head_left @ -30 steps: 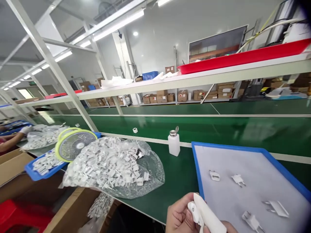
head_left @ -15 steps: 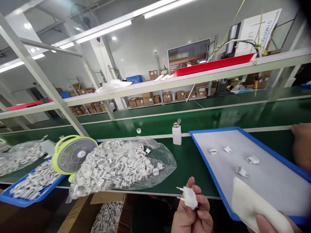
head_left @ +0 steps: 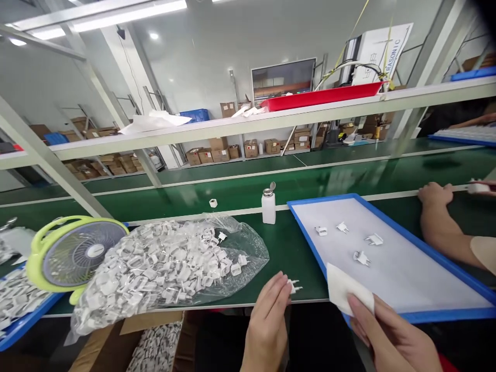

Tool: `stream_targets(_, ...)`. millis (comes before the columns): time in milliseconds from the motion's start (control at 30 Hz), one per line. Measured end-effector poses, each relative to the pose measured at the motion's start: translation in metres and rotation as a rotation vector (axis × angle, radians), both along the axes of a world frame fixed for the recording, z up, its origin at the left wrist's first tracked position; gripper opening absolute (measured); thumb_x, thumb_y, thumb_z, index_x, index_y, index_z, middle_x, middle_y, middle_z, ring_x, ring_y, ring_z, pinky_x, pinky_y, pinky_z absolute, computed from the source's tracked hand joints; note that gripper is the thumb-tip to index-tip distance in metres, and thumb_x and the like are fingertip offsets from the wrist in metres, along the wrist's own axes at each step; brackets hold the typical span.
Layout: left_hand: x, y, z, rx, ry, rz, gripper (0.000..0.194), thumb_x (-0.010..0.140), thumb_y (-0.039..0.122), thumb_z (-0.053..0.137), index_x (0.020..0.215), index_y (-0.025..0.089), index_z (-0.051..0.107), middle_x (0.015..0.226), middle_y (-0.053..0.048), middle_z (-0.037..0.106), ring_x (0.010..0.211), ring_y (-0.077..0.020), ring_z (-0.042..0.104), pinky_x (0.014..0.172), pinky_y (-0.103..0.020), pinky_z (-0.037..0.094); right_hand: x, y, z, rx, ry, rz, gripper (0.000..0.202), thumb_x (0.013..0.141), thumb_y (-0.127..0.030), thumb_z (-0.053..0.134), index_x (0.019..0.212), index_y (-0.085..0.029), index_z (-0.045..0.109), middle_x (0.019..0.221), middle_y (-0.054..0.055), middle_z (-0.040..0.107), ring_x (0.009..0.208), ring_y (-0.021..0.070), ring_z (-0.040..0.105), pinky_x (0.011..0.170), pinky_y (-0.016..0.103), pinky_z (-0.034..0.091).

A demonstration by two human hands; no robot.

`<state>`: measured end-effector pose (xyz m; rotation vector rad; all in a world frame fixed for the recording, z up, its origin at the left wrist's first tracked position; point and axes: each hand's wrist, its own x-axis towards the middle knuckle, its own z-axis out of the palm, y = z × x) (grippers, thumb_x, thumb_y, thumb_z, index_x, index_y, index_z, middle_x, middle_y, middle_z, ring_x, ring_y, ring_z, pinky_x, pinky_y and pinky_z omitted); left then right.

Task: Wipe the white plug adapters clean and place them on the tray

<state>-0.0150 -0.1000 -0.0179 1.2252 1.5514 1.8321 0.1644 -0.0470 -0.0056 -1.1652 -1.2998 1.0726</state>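
Observation:
My left hand [head_left: 267,325] is closed around a white two-pin plug [head_left: 294,287], whose pins point right past the fingertips. A folded white cloth [head_left: 346,289] is pinched in my right hand [head_left: 391,336], over the near left corner of a blue-rimmed tray [head_left: 411,243]. Several white plug pieces, one of them a plug [head_left: 362,258], lie apart on the tray's pale surface. A clear plastic bag [head_left: 256,253] full of white plug pieces [head_left: 155,263] spreads across the green bench to the left. Between bag and tray stands a white pump bottle [head_left: 268,207].
A green fan [head_left: 77,253] stands left of the bag, beside a blue tray [head_left: 31,315] of white parts. Below is a cardboard box [head_left: 112,346]. Another person's arm [head_left: 445,227] rests right of the tray. A shelf [head_left: 248,125] crosses above the bench.
The view has shifted right. My left hand has turned over, and the plug's pins now point right instead of left. More of my right hand shows, and the other person's arms have come into view.

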Motion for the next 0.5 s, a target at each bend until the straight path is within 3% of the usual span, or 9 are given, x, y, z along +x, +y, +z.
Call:
stream_targets(133, -0.026, 0.034, -0.023, -0.124, 0.127, -0.295, 0.031, 0.098, 0.022, 0.053, 0.12, 0.025, 0.074, 0.135, -0.012, 0.068, 0.141, -0.0292, 0.049, 0.12, -0.05, 0.031, -0.02, 0.036, 0.002, 0.059, -0.249, 0.115, 0.045, 0.09, -0.057, 0.06, 0.064, -0.021, 0.054, 0.062, -0.001, 0.051, 0.06, 0.0152, 0.054, 0.055, 0.021, 0.048)
stream_targets(200, -0.032, 0.046, -0.027, -0.167, 0.105, -0.34, 0.031, 0.098, 0.024, 0.052, 0.117, 0.023, 0.076, 0.134, -0.014, 0.069, 0.142, -0.0305, 0.047, 0.12, -0.052, 0.029, -0.029, 0.049, 0.0, 0.101, -0.351, 0.128, 0.05, 0.093, -0.058, 0.055, 0.059, -0.023, 0.044, 0.06, -0.003, 0.043, 0.054, 0.0131, 0.046, 0.049, 0.022, 0.04)
stream_targets(300, -0.036, 0.051, -0.025, -0.236, 0.065, -0.372, 0.026, 0.095, 0.027, 0.058, 0.108, 0.024, 0.08, 0.134, -0.016, 0.068, 0.142, -0.0333, 0.046, 0.119, -0.052, 0.031, -0.036, 0.059, -0.007, 0.086, -0.388, 0.154, 0.048, 0.095, -0.055, 0.054, 0.06, -0.023, 0.045, 0.064, -0.003, 0.045, 0.055, 0.0129, 0.045, 0.051, 0.024, 0.037)
stream_targets(400, -0.039, 0.047, -0.024, -0.292, 0.148, -0.266, 0.022, 0.093, 0.028, 0.063, 0.102, 0.026, 0.082, 0.138, -0.013, 0.066, 0.138, -0.0335, 0.052, 0.117, -0.047, 0.038, -0.038, 0.06, -0.015, 0.107, -0.427, 0.194, 0.046, 0.099, -0.048, 0.05, 0.061, -0.023, 0.045, 0.065, -0.003, 0.045, 0.054, 0.0125, 0.046, 0.051, 0.024, 0.037)
stream_targets(500, -0.041, 0.05, -0.032, -0.361, 0.277, -0.043, 0.027, 0.09, 0.03, 0.066, 0.114, 0.026, 0.078, 0.13, -0.013, 0.07, 0.111, -0.0301, 0.07, 0.101, -0.045, 0.054, -0.041, 0.059, -0.028, 0.245, -0.51, 0.203, 0.039, 0.102, -0.035, 0.047, 0.066, -0.023, 0.047, 0.067, -0.003, 0.047, 0.052, 0.0112, 0.049, 0.05, 0.023, 0.039)
